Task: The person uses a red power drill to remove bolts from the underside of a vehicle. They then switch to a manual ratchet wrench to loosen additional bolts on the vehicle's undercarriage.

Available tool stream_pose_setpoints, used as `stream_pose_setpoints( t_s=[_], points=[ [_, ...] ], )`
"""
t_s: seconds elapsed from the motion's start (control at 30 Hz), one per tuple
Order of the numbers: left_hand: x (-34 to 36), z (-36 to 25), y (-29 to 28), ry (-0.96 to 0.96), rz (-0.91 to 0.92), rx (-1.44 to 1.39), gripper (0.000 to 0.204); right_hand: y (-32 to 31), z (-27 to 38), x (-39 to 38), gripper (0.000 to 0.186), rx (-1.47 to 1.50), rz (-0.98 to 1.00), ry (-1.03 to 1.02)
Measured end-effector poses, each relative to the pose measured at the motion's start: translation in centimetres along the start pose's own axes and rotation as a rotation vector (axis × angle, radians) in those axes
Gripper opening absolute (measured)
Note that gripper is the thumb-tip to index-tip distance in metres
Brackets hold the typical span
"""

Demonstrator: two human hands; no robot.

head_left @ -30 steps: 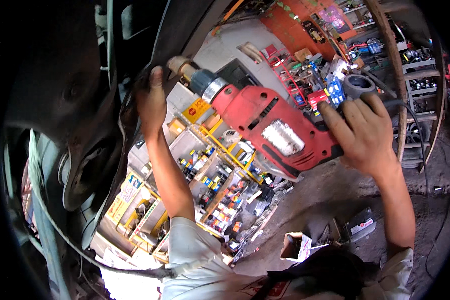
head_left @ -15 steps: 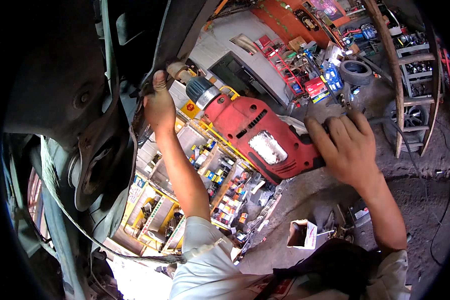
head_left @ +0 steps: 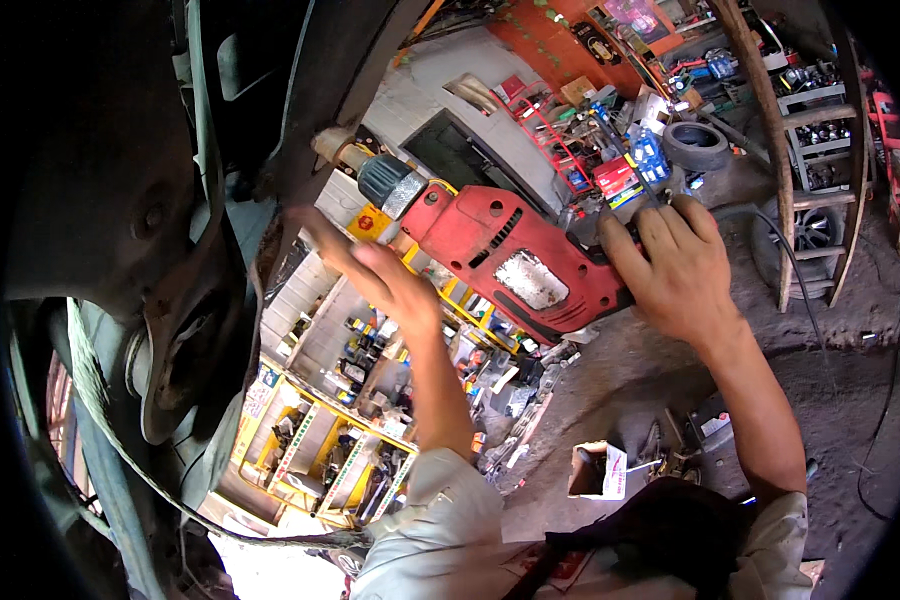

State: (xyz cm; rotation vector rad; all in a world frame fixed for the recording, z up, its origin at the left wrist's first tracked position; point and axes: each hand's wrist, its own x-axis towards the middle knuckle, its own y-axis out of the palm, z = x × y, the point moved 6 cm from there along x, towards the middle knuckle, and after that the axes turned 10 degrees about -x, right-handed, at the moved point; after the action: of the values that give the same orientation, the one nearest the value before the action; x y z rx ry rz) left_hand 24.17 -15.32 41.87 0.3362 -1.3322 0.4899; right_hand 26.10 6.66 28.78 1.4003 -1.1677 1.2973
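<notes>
My right hand (head_left: 670, 265) is wrapped round the rear handle of a red electric drill (head_left: 500, 245), which points up and left. A socket (head_left: 338, 148) in the drill's dark chuck (head_left: 390, 184) meets the edge of a dark metal beam (head_left: 315, 120); the exact contact is hard to see. Below the chuck, apart from the drill, my left hand (head_left: 395, 280) holds nothing. Its blurred fingers stretch toward the beam's lower edge, and whether they touch it I cannot tell.
A frayed rope (head_left: 95, 375) hangs across dark machinery parts at left. A wooden ladder (head_left: 815, 200) stands at right, near a tyre (head_left: 697, 146). Yellow shelving (head_left: 300, 480) with small parts lies below. The drill's cable (head_left: 805, 275) trails down, and an open carton (head_left: 598, 470) sits on the floor.
My left hand has come off the beam beside the socket and moved down and right, its fingers now stretched out. My right hand keeps its hold on the drill, still at the beam.
</notes>
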Motion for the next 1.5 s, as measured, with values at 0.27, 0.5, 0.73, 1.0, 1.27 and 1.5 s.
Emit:
stream_pose_setpoints(
  t_s=[0.27,0.5,0.73,1.0,1.27,1.5],
  points=[
    [-14.8,-6.0,3.5,-0.756,-0.370,-0.704,0.070,2.3,2.3,-0.6,0.031,0.071,0.049,0.018],
    [-11.4,-4.1,2.9,-0.713,-0.475,-0.625,0.062,2.4,3.6,-0.3,0.021,0.070,0.002,-0.008],
    [-11.7,-3.6,4.1,-0.707,-0.583,-0.791,0.054,0.1,2.1,0.9,0.012,-0.022,-0.034,-0.078],
    [-10.2,-4.8,2.7,-0.642,-0.491,-0.477,0.046,2.1,3.1,0.3,0.025,0.161,0.006,-0.025],
    [-10.1,-4.5,3.2,-0.673,-0.520,-0.567,0.044,1.1,2.4,1.1,0.032,0.095,0.001,-0.065],
    [-9.7,-4.7,3.5,-0.702,-0.584,-0.635,0.040,0.8,2.0,1.4,0.045,0.109,0.061,-0.057]
  ],
)
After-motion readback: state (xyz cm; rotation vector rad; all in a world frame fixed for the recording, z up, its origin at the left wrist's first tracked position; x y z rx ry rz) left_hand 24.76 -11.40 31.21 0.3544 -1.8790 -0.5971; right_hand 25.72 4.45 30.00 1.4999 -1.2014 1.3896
